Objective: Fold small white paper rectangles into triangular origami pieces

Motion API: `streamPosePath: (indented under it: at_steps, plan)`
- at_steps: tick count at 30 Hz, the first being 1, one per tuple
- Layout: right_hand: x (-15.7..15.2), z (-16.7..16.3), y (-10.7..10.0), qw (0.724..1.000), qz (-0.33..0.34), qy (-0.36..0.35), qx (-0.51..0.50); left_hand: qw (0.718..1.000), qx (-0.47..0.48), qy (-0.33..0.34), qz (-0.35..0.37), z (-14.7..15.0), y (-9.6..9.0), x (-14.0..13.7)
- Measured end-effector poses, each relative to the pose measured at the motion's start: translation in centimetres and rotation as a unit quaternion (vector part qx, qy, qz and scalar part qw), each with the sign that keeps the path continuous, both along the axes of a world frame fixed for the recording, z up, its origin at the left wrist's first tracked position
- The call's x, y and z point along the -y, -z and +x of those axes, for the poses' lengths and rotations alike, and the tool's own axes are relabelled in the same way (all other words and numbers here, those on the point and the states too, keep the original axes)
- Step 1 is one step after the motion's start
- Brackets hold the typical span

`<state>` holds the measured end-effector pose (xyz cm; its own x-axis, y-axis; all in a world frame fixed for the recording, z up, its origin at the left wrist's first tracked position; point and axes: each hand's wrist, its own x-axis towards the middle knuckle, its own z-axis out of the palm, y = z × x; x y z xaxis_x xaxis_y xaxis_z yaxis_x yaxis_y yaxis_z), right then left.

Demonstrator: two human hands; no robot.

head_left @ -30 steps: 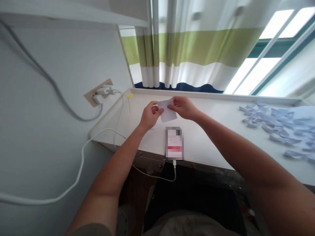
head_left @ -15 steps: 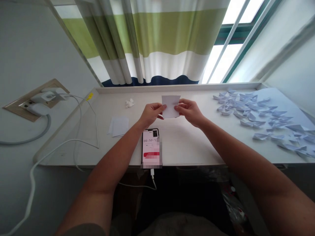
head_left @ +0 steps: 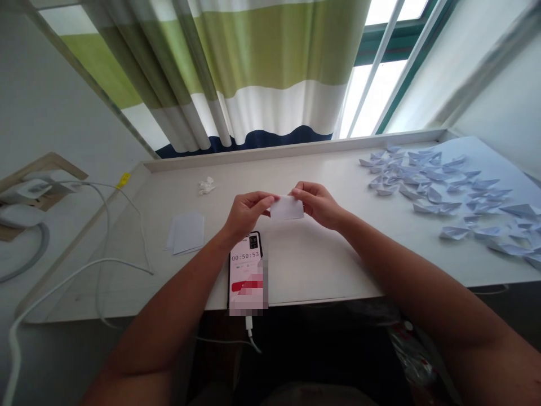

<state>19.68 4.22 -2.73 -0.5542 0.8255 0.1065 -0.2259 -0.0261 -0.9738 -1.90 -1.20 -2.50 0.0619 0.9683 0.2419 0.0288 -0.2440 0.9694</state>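
A small white sheet of paper, now a low wide rectangle, is held above the table between my two hands. My left hand pinches its left end, thumb on top. At the upper right corner my right hand grips it between thumb and fingers. The paper looks folded over, its upper edge lying at my thumbs. Some fingertips are hidden behind it. Just below my left hand lies a phone showing a running timer, with a charging cable plugged into its lower end.
Loose white sheets lie left of the phone, with a crumpled tissue farther back. Many folded paper boats crowd the table's right side. White cables run from the wall socket across the left edge. A curtain hangs behind.
The paper went from a taller upright rectangle to about half that height, folded over. Both hands moved slightly closer together and lower. The view has shifted and tilted a little.
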Motion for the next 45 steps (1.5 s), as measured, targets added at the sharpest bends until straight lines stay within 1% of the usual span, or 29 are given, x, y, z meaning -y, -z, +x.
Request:
streamPosePath:
  at_steps: [4, 8, 11, 13, 15, 17, 20, 24, 28, 31, 34, 39, 42, 45]
  plan:
    - [0.22, -0.14, 0.36, 0.999, 0.041, 0.01, 0.027, 1.0, -0.019, 0.001, 0.015, 0.2, 0.3, -0.01]
    - [0.08, -0.21, 0.62, 0.997, 0.076, 0.018, 0.028, 0.999, -0.025, 0.016, -0.015, 0.01, 0.39, -0.11]
    - [-0.11, -0.35, 0.76, 0.994, 0.091, 0.055, 0.02, 0.998, -0.02, 0.029, -0.044, -0.05, 0.34, -0.09]
    - [-0.22, -0.46, 0.83, 0.992, 0.101, 0.081, 0.014, 0.998, -0.017, 0.033, -0.048, -0.01, 0.29, -0.02]
    - [-0.27, -0.51, 0.86, 0.99, 0.104, 0.091, 0.008, 0.998, -0.014, 0.035, -0.045, 0.06, 0.25, 0.05]
    - [-0.23, -0.48, 0.82, 0.991, 0.099, 0.086, 0.011, 0.998, -0.013, 0.034, -0.042, 0.08, 0.27, 0.08]
    - [-0.08, -0.29, 0.65, 0.993, 0.091, 0.065, 0.039, 0.999, -0.025, 0.034, -0.034, 0.05, 0.38, 0.06]
    - [0.02, -0.03, 0.4, 0.989, 0.106, 0.049, 0.086, 0.998, -0.046, 0.035, -0.028, -0.01, 0.44, 0.05]
    - [-0.04, 0.05, 0.42, 0.989, 0.112, 0.041, 0.091, 0.997, -0.056, 0.042, -0.032, -0.18, 0.23, 0.09]
    - [-0.13, 0.06, 0.62, 0.988, 0.117, 0.024, 0.1, 0.994, -0.074, 0.063, -0.039, -0.38, -0.01, 0.16]
    - [-0.18, 0.02, 0.78, 0.985, 0.139, 0.015, 0.099, 0.993, -0.092, 0.073, -0.032, -0.42, -0.14, 0.24]
    - [0.14, -0.15, 0.59, 0.967, 0.214, 0.029, 0.132, 0.995, -0.08, 0.052, 0.002, -0.19, 0.12, 0.23]
    - [0.29, -0.2, 0.47, 0.962, 0.224, 0.029, 0.152, 0.996, -0.084, 0.035, 0.019, -0.14, 0.31, 0.09]
    - [0.12, -0.11, 0.46, 0.959, 0.221, 0.026, 0.174, 0.996, -0.079, 0.0, 0.042, -0.2, 0.39, -0.16]
